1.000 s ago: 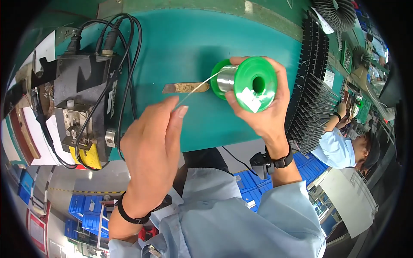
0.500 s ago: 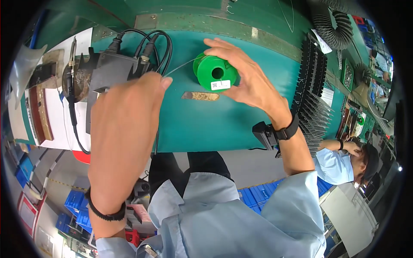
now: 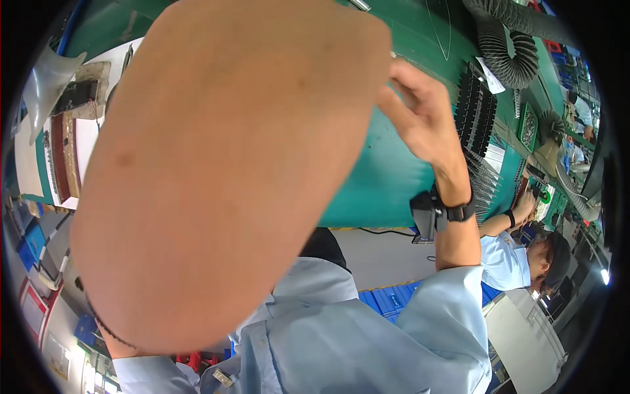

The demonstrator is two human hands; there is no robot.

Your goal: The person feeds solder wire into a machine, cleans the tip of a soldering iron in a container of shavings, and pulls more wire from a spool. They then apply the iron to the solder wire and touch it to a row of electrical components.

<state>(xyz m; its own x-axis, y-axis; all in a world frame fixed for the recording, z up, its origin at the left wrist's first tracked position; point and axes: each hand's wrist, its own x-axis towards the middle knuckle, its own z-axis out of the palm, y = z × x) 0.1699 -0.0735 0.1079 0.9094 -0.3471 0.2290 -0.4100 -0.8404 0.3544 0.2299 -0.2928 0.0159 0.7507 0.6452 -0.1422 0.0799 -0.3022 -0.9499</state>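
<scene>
Very close to the camera, the back of my left hand [image 3: 243,151] and its wrist fill the left and middle of the view. Its fingers are out of sight. Beyond it, at the right, my right hand [image 3: 423,115] is raised over the green mat [image 3: 384,174], fingers and thumb curled inward. The fingertips pass behind my left hand, so whatever they grip does not show. The green spool, the wire and the soldering station are hidden behind my left hand. A black strap with a small dark device [image 3: 430,213] is on my right wrist.
Beside my right forearm stand rows of black racks [image 3: 476,108] and a bundle of thin metal pins [image 3: 482,180]. A flexible grey duct [image 3: 508,52] hangs at the far right. A co-worker in a light blue shirt [image 3: 505,259] sits to the right. Blue crates [image 3: 390,299] lie below.
My left hand has risen toward the camera and swung right, now covering the spool and soldering station. My right hand has shifted slightly right, its fingers more curled.
</scene>
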